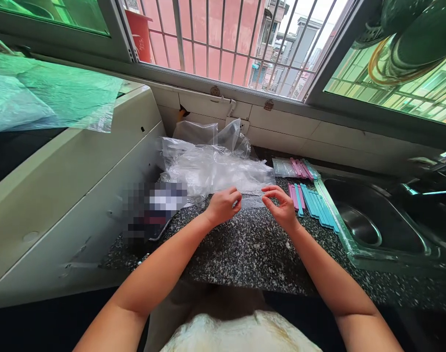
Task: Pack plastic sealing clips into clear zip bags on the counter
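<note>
Both my hands are over a speckled dark countertop [245,249]. My left hand [223,205] and my right hand [281,203] each pinch an end of one small clear plastic bag [251,199], held flat between them. Right behind it lies a heap of clear plastic bags [211,168]. To the right of my right hand, a row of blue sticks [318,208] and a few pink sticks [293,194] lie on the counter.
A packed bag of pink and blue sticks [295,168] lies farther back. A steel sink [369,222] fills the right side. A white appliance [69,195] stands at the left, with a blurred-out object [153,210] beside it. A barred window runs along the back.
</note>
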`<control>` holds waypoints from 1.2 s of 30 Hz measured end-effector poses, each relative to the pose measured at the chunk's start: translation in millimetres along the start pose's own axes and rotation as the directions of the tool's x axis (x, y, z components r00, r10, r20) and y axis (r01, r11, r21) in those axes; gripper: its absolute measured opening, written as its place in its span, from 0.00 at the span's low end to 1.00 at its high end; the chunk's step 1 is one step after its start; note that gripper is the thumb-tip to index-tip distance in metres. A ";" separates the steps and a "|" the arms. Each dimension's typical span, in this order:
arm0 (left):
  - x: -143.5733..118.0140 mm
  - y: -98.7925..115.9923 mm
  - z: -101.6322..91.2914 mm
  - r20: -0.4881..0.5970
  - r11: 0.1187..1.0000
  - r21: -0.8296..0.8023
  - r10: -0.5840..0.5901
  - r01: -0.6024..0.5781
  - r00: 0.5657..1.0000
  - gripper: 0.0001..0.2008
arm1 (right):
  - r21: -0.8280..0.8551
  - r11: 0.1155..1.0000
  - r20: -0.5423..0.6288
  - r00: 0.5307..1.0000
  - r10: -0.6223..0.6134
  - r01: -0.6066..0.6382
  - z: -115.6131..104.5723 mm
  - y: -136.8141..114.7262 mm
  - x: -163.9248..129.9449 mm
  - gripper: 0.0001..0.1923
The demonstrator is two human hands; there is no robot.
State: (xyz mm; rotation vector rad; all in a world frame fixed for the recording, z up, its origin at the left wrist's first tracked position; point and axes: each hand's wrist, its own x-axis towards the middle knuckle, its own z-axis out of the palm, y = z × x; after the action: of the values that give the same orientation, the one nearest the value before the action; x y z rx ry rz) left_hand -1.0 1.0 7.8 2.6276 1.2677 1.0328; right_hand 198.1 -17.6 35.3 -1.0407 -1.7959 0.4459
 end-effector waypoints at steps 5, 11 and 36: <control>0.0 -1.5 1.4 0.010 1.000 -0.029 -0.004 0.004 1.000 0.05 | 0.033 0.999 0.005 1.000 0.010 -0.010 0.7 1.9 -1.0 0.04; 1.2 -2.2 1.7 0.069 0.996 -0.094 0.003 0.003 0.998 0.04 | 0.049 0.997 -0.024 0.998 0.056 -0.055 -0.8 0.1 -1.4 0.06; 3.7 -5.8 -3.5 0.143 0.753 -0.611 -0.198 0.244 0.970 0.06 | 0.239 0.948 -0.065 0.971 0.232 -0.211 -0.1 13.8 -1.5 0.11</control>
State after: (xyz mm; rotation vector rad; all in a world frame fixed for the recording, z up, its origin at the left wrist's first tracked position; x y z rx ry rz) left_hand -5.4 6.6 10.7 1.9359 0.9609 1.0732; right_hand 204.7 -10.9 25.0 -1.0841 -1.5102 0.7157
